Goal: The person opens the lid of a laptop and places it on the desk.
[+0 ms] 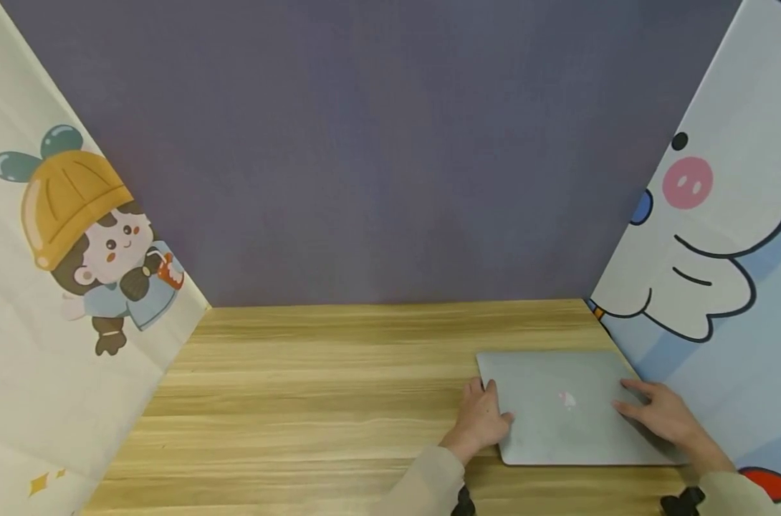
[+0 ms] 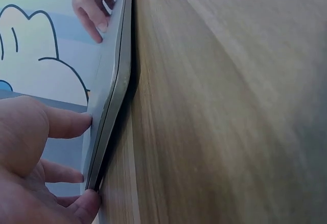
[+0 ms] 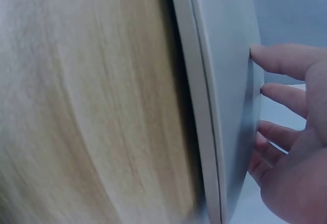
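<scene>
A closed silver-grey laptop (image 1: 539,437) lies lid up on the wooden table. My left hand (image 1: 482,419) grips its left edge, the thumb over the lid. In the left wrist view, one fingertip of the left hand (image 2: 30,157) reaches the lower edge beside the tabletop. At the opposite side, my right hand (image 1: 668,416) touches the lid near the right edge. Its thumb and fingers are spread and fairly straight, as the right hand (image 3: 296,116) shows in the right wrist view. The laptop's side (image 3: 202,96) and a dark shadow line beneath it appear there too.
The light wood tabletop (image 1: 300,401) extends left of the laptop. A grey-purple panel (image 1: 397,158) stands behind. White cartoon panels flank it: the left panel (image 1: 29,401) and the right panel (image 1: 751,287), which stands close beside my right hand.
</scene>
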`<state>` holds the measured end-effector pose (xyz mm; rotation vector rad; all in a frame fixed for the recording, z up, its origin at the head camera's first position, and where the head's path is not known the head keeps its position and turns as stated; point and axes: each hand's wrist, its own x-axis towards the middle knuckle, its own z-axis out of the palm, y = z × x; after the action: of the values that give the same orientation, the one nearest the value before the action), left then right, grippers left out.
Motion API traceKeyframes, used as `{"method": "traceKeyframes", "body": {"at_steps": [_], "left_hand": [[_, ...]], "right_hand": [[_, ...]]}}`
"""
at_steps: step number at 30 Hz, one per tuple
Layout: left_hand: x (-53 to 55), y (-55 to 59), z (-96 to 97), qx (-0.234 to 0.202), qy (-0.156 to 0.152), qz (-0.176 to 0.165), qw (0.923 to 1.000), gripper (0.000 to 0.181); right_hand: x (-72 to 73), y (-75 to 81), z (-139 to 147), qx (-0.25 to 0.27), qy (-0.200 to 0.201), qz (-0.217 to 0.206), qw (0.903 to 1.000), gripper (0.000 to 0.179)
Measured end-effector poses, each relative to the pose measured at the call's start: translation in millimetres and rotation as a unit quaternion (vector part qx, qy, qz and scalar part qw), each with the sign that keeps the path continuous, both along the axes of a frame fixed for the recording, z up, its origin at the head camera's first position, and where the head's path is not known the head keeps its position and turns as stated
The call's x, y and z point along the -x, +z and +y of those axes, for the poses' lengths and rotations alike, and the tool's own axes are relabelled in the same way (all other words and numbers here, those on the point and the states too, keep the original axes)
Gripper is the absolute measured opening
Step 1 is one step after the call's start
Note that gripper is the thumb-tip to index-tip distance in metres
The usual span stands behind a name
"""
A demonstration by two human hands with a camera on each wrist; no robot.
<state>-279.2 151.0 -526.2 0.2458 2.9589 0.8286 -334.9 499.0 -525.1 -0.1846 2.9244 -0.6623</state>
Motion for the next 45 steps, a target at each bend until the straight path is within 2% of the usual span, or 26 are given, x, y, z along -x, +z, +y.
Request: {"method": "traceKeyframes", "body": {"at_steps": [4, 9, 15, 24, 30, 33, 37, 45], "left_hand": [[-0.2, -0.7, -0.7, -0.003, 0.008, -0.002, 1.0000, 0.069], [1.5, -2.6, -3.6, -0.032, 0.033, -0.016, 0.9988, 0.074], [3.7, -2.7, -10.7, -0.059, 0.050, -0.030, 0.9965, 0.075], [-15.2, 3.6, -37.4, -0.076, 0.049, -0.030, 0.9955, 0.072], [-30.8, 1.8, -56.1, -0.081, 0.047, -0.027, 0.9952, 0.070], [-32.1, -0.1, -62.6, -0.083, 0.048, -0.021, 0.9951, 0.069], [-33.3, -2.0, -71.8, -0.080, 0.051, -0.017, 0.9953, 0.069], [-36.7, 1.2, -87.4, -0.082, 0.048, -0.004, 0.9955, 0.069]], "right_hand": [[-1.0, -1.9, -1, 0.008, 0.002, 0.001, 1.0000, 0.072], [-2.0, -6.0, -7, 0.023, 0.012, 0.021, 0.9994, 0.068], [-6.4, -5.5, -20, 0.026, 0.014, 0.041, 0.9987, 0.064], [-41.1, -4.9, -48, 0.030, -0.019, 0.035, 0.9988, 0.068], [-66.1, -6.4, -67, 0.030, -0.016, 0.075, 0.9966, 0.061], [-68.3, -8.0, -75, 0.036, -0.017, 0.081, 0.9959, 0.060], [-69.7, -9.2, -84, 0.042, -0.022, 0.068, 0.9965, 0.064], [-73.6, -8.4, -101, 0.046, -0.026, 0.068, 0.9963, 0.066]]}}
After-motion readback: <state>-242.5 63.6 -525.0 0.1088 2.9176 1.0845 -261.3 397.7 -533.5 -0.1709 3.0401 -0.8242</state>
